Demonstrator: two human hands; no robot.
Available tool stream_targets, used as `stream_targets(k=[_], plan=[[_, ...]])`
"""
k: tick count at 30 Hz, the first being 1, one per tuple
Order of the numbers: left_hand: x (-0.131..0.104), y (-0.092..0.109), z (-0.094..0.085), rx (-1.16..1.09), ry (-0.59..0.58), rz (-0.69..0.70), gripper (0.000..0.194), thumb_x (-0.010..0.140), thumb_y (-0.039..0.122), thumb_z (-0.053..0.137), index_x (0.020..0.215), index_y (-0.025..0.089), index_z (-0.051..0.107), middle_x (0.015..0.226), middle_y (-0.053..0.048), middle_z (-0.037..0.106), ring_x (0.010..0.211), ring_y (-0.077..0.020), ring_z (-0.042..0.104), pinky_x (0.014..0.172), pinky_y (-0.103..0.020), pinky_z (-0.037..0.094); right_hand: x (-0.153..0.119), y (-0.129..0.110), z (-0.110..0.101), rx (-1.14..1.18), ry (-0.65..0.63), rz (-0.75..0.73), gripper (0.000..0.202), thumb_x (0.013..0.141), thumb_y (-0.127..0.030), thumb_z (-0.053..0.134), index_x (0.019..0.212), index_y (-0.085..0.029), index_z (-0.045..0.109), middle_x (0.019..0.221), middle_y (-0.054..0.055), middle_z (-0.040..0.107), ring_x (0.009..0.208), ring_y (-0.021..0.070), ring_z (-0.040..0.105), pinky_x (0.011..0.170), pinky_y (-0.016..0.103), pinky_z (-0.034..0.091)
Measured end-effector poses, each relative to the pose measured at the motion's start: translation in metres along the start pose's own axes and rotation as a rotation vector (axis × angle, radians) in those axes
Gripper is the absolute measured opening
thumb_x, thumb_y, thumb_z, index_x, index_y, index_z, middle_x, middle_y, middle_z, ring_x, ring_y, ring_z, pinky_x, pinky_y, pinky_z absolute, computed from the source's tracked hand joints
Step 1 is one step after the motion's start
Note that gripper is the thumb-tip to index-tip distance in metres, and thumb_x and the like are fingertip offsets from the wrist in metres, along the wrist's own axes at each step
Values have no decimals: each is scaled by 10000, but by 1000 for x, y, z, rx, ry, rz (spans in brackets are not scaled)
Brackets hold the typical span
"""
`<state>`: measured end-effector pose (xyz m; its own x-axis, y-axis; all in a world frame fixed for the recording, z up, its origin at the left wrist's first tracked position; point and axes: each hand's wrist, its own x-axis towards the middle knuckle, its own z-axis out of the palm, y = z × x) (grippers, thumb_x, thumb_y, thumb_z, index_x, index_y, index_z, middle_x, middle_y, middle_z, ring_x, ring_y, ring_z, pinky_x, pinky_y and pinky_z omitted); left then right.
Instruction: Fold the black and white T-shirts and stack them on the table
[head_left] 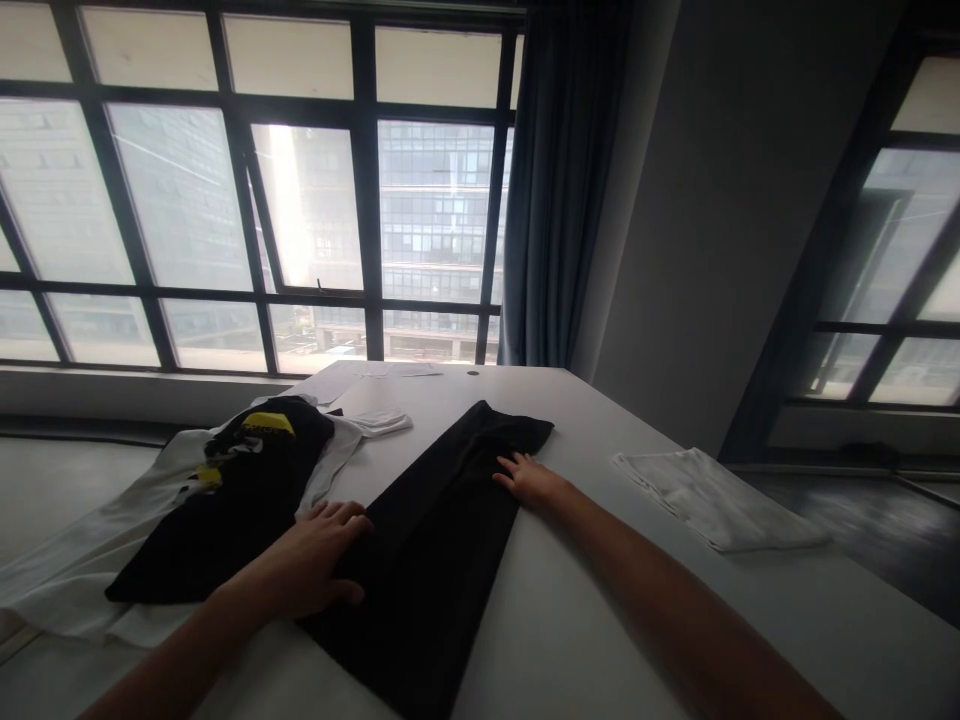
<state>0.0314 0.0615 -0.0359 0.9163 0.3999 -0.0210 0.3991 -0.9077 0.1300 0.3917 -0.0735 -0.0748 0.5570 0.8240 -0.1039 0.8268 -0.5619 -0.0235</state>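
Note:
A long black garment [431, 550] lies flat on the white table [592, 410], stretching from the bottom middle up toward the far side. On its left edge rests my left hand [319, 560], fingers apart and holding nothing. My right hand [529, 480] touches the garment's right edge near its upper end, with fingers spread over the dark cloth. Left of these lies a black shirt [247, 500] with a yellow and white print, on top of a rumpled white garment [97, 550].
A folded white cloth [720, 500] lies at the table's right side. Beyond the far edge stand large windows [315, 210], a dark blue curtain [551, 200] and a grey pillar [697, 230]. A small dark disc [473, 373] sits near the far edge.

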Motion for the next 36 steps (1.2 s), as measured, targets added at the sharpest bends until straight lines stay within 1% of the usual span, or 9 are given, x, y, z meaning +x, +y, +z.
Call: stream_targets(k=[4,6,8,11,16,22,26,32,36], plan=[[10,4,20,-135,-5,216,520,795,448,664,1295,320,597,1558,-38,421,1425,-308,375,1151,-465,342,14,8,-13,-98,171,37,579,1014,-432,356,1538,-189,318,1596,188,268,1453,362,260,1143,525,181],[13,14,32,-156,5,254,476,870,472,577,1316,307,587,1546,-49,441,1418,-296,391,1154,-473,339,5,4,-14,-123,230,27,518,998,-337,397,1486,-165,412,1531,199,383,1380,357,385,1111,511,250],[12,29,39,-162,36,251,484,900,514,530,1328,295,586,1521,-74,473,1389,-306,431,1134,-491,360,-15,-2,-11,-112,248,-80,435,978,-279,409,1379,-184,547,1406,161,535,1243,306,533,1052,443,349],[7,53,36,-167,43,287,475,898,557,519,1282,301,632,1460,-81,538,1310,-334,501,1074,-512,412,-59,-7,-5,-56,236,-257,402,920,-198,452,1273,-226,640,1303,103,618,1137,257,605,1010,379,399],[5,76,15,-301,-99,433,302,900,286,518,1145,305,693,1257,-29,669,1132,-240,619,983,-387,503,-125,14,-6,46,164,-336,494,797,-62,499,1215,-246,688,1312,48,627,1103,237,630,989,340,444],[20,73,7,-246,-148,417,421,782,128,585,1155,295,688,1352,-35,610,1234,-257,563,1060,-432,467,-162,42,-21,209,-14,-292,671,653,7,552,1261,-251,667,1464,39,508,1271,272,543,1063,361,438],[18,61,14,-291,-207,373,454,763,126,617,1153,346,690,1460,21,537,1330,-259,490,1102,-449,432,-176,43,-28,315,-133,-299,611,684,-96,642,1261,-295,662,1530,15,424,1364,304,445,1096,423,413],[17,58,36,-286,29,427,228,897,241,550,1011,275,744,1326,-36,659,1225,-251,578,1073,-427,445,-178,39,-30,420,-113,-408,251,720,-133,655,931,-212,766,1386,54,564,1254,275,545,1057,383,429],[18,59,35,-312,64,489,230,908,239,558,1007,270,764,1197,-38,735,1169,-236,625,1054,-396,450,-176,43,-31,550,-80,-473,161,784,-216,653,902,-168,753,1158,75,692,1090,238,632,999,366,460]])
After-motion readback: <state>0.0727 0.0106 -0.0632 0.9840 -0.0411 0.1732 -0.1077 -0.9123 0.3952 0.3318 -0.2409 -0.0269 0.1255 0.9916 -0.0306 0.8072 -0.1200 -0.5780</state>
